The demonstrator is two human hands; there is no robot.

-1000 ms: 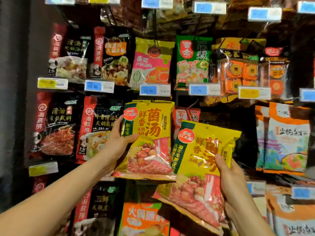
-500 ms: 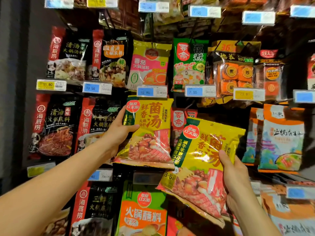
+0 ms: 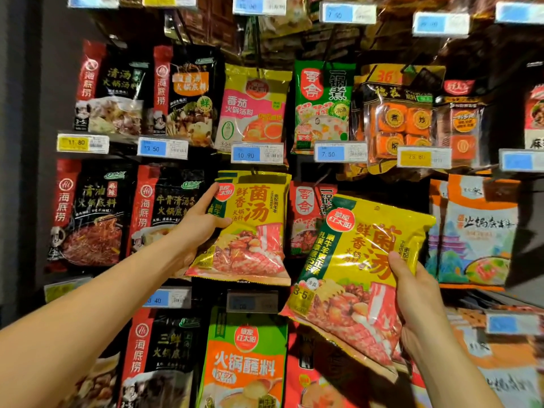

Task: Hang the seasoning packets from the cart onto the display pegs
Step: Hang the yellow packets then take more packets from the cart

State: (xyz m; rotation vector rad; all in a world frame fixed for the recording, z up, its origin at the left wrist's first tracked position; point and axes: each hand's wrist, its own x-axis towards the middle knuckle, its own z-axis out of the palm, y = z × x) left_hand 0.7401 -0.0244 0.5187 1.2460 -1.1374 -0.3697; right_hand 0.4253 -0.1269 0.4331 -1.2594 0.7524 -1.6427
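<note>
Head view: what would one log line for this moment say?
left hand: grips hanging yellow plastic seasoning packet | right hand: holds second yellow plastic packet, tilted, not yet hung

Dark display wall (image 3: pixel 379 184), price tags (image 3: pixel 245 154) (blue and yellow), grey pillar (image 3: pixel 14 172) at left

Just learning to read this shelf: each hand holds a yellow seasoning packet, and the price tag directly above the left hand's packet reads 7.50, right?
Not quite. In the head view, the blue price tag directly above the left hand's yellow plastic seasoning packet reads 10.90, not 7.50. The right hand does hold a second, tilted yellow packet.
</note>
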